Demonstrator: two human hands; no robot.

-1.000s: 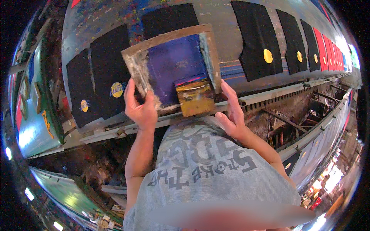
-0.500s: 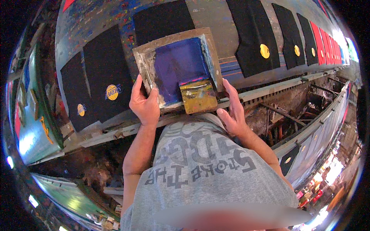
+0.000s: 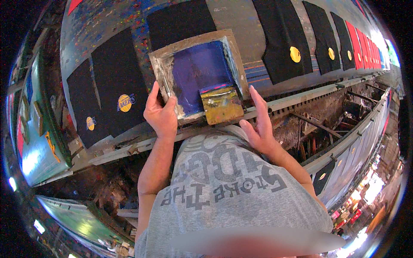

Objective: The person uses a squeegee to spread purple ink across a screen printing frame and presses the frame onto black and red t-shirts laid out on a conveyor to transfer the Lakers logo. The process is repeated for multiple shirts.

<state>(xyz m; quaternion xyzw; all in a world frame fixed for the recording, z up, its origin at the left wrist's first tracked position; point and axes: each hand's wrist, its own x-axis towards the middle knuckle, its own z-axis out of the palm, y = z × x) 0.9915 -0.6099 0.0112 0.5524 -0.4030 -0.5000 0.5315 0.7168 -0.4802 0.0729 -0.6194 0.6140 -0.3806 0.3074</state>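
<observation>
A wooden-framed printing screen is held tilted in front of my waist, over the edge of the long table. Purple-blue ink covers its mesh. A squeegee with a worn, yellowish, paint-stained body rests in the screen's lower right corner, its far edge pinkish with ink. My left hand grips the frame's left side, thumb on top and fingers partly hidden beyond the edge. Beside the frame's right side is my right hand, fingers stretched and thumb apart near the squeegee; whether a fingertip touches the wood is hard to tell.
Black fabric pieces with round yellow prints lie along the paint-spattered table, with red pieces farther right. A metal rail edges the table. A second long table stands at the right. Green-edged boards are at left.
Hardly anything differs. The screen, squeegee and both hands stay nearly in place, with only a very slight shift of the view and of my right hand.
</observation>
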